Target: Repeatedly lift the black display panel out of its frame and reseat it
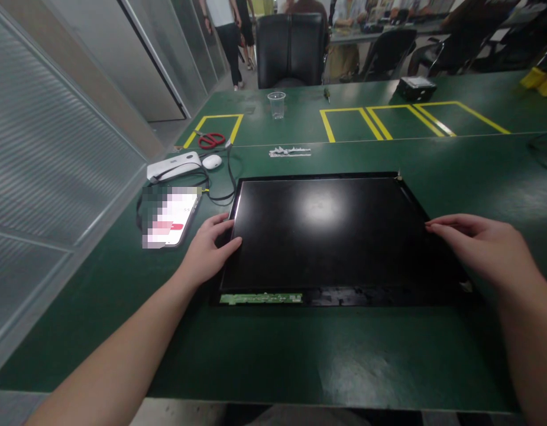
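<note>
A black LCD screen panel [326, 236] lies flat on the green table, its glossy face up and a green circuit board strip [261, 299] along its near edge. My left hand [211, 248] grips the panel's left edge, thumb on the top face and fingers at the side. At the right edge, my right hand [481, 245] is closed in a pinch, thumb and fingertips together on the black border. Whatever lies under its fingertips is hidden. Small pale bits show at the panel's far right and near right corners.
Left of the panel lie a lit phone [173, 216], a white device [175, 165] with a black cable, a white oval case [211, 161] and red-handled scissors [211, 140]. Beyond are white scraps [290, 152], a clear plastic cup [277, 105], a screwdriver [327, 94] and a black box [416, 89].
</note>
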`<state>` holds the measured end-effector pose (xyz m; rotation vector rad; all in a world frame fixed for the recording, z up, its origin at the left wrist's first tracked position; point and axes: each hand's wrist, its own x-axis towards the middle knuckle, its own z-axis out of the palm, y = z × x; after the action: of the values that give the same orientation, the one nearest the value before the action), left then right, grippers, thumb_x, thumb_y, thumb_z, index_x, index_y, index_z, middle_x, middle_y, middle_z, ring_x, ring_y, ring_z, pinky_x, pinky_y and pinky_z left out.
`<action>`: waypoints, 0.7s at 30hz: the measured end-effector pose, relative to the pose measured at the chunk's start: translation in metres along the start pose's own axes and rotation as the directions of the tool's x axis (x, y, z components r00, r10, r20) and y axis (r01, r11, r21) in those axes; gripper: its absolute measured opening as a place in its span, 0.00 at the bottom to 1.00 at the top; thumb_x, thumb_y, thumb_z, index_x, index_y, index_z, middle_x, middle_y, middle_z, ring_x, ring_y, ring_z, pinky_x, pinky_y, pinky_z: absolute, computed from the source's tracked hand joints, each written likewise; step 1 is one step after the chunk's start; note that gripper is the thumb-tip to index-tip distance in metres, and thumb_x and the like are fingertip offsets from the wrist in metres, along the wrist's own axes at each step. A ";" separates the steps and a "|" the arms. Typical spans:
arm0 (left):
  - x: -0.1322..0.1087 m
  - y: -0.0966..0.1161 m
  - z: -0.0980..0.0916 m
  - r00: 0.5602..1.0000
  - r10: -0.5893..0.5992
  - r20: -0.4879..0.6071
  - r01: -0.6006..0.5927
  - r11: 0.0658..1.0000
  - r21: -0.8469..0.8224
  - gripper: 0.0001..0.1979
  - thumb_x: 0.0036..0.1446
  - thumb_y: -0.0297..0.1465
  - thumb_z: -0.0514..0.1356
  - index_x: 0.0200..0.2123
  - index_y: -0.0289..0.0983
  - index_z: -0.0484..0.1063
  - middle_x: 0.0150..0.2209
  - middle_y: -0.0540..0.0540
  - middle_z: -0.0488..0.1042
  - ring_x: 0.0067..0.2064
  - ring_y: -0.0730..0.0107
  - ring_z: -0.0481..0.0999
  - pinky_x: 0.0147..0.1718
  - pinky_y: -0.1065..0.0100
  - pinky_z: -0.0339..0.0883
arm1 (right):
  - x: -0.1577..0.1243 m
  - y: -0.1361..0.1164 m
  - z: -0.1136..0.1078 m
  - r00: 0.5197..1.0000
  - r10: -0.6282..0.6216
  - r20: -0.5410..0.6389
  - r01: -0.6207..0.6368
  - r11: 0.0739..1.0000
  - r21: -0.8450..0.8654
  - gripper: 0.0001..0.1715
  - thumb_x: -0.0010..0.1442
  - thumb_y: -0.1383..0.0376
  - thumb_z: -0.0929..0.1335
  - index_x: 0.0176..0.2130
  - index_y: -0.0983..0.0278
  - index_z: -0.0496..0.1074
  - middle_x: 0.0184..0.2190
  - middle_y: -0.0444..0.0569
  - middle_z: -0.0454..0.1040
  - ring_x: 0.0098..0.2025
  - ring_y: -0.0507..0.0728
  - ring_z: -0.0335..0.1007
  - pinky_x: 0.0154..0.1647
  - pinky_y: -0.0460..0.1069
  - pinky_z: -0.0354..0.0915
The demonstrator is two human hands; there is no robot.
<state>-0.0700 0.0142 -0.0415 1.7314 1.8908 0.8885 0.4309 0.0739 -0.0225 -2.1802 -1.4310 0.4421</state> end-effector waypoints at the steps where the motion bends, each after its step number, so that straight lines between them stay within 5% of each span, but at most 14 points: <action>1: 0.000 0.000 0.000 1.000 0.002 0.004 -0.002 1.000 -0.004 0.27 0.56 0.48 0.68 0.52 0.38 0.85 0.67 0.31 0.73 0.70 0.30 0.70 0.72 0.38 0.57 | -0.001 -0.002 0.000 1.000 0.007 -0.003 -0.007 1.000 -0.002 0.26 0.40 0.43 0.71 0.33 0.54 0.85 0.31 0.50 0.83 0.38 0.67 0.77 0.40 0.60 0.65; 21: 0.001 -0.003 0.001 0.998 0.046 0.043 -0.052 0.986 0.158 0.30 0.61 0.47 0.62 0.58 0.33 0.81 0.68 0.31 0.73 0.69 0.38 0.73 0.71 0.41 0.62 | -0.004 -0.012 -0.001 0.997 0.077 -0.031 -0.075 0.995 0.065 0.20 0.36 0.47 0.73 0.29 0.55 0.83 0.31 0.48 0.82 0.39 0.65 0.74 0.40 0.58 0.62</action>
<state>-0.0716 0.0154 -0.0435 1.8807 1.9475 0.7334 0.4203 0.0740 -0.0148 -2.1865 -1.3022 0.4692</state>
